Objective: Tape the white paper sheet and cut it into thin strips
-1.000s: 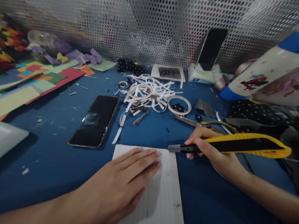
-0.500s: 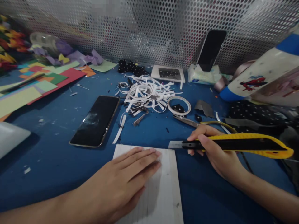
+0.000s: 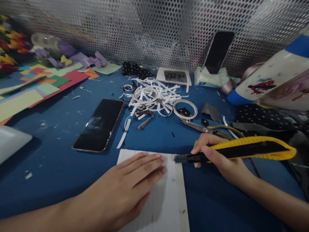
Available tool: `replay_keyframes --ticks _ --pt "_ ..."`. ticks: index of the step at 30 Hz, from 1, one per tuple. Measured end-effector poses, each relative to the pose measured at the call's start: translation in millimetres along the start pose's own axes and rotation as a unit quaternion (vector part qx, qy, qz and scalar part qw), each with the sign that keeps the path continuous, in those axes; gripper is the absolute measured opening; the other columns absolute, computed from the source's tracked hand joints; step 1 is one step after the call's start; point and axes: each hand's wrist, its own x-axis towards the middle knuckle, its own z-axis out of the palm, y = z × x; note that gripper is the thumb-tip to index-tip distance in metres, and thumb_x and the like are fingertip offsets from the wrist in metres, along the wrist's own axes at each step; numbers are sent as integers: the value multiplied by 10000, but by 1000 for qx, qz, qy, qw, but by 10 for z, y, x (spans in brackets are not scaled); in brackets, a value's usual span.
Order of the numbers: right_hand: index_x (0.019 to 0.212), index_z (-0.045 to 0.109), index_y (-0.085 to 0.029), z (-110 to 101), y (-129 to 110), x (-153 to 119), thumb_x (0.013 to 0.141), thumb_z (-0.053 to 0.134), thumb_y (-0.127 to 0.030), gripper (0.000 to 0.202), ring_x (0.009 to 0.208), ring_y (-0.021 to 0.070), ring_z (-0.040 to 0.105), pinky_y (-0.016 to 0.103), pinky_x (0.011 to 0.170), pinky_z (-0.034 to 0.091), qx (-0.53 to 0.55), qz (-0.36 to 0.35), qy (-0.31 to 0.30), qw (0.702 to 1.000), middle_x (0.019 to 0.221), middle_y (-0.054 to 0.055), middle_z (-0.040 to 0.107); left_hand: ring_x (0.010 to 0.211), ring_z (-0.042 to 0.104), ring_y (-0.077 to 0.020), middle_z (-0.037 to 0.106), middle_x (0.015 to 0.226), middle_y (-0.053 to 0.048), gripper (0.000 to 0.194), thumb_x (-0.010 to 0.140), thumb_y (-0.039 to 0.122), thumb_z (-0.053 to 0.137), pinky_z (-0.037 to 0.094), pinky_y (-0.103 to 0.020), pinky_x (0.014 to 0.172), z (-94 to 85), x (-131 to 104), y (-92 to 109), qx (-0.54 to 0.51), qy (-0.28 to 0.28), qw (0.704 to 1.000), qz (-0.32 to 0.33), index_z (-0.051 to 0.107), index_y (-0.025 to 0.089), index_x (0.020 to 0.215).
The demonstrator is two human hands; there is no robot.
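Observation:
My left hand [image 3: 127, 190] lies flat on a lined white paper pad [image 3: 169, 199], its fingers stretched toward the pad's upper right. At the right, my right hand [image 3: 219, 158] is wrapped round a yellow and black utility knife [image 3: 256, 149]. The knife's blade points left and lies over the pad's top right corner, just right of my left fingertips. Whether the blade touches the paper cannot be made out. Gold-handled scissors [image 3: 195, 125] lie just beyond my right hand, beside a white tape ring [image 3: 185, 110].
A black phone [image 3: 98, 125] lies left of centre. Behind it are white paper strips [image 3: 154, 95]. Coloured papers [image 3: 48, 83] are at the left, a Spider-Man bottle [image 3: 267, 77] at the right. Another phone [image 3: 219, 51] leans on a tissue pack before a perforated metal screen [image 3: 154, 32].
My right hand has tilted the knife and moved it slightly left and toward me, bringing the blade over the pad's corner. More of the scissors' handles shows. My left hand has stayed in place.

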Motion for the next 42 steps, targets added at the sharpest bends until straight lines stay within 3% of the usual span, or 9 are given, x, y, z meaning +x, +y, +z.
replay_keyframes --ticks 19,30,42 --pt "825 660 -193 2 -65 -15 945 579 -405 257 584 162 662 251 543 508 24 31 -89 995 647 33 684 1432 350 -228 420 1519 -89 509 940 83 432 311 -415 1208 25 -14 7 3 -14 1000 -6 431 122 1448" --pt "870 675 -190 -30 -4 -34 961 565 -363 224 600 163 677 255 548 506 28 5 -153 988 683 40 694 1429 354 -219 397 1535 -77 480 961 121 429 325 -414 1202 19 -4 -9 21 -20 1000 3 442 133 1441" --pt "819 707 -157 15 27 -41 906 629 -319 200 558 124 669 219 544 508 42 -31 -171 984 715 31 690 1433 343 -213 412 1525 -64 481 968 126 410 294 -417 1218 48 -25 -36 20 -19 1000 10 430 135 1449"
